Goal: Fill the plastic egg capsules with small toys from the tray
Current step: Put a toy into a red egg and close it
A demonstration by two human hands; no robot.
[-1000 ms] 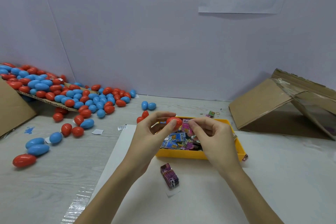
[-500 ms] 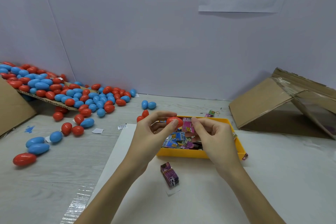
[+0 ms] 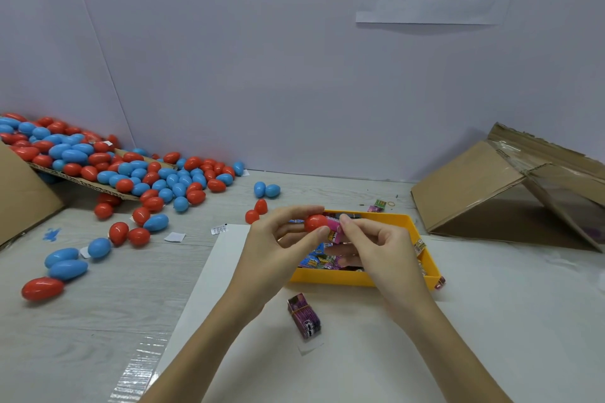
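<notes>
From the head view, the left hand pinches a red plastic egg capsule half between thumb and forefinger, over the yellow plastic tray of small wrapped toys. The right hand has its grip closed on a small pink wrapped toy, touching the capsule's mouth. I'd keep the opening turned toward the toy and feed it in lengthwise. Both wrists hang above the pale surface, fingers curled inward.
</notes>
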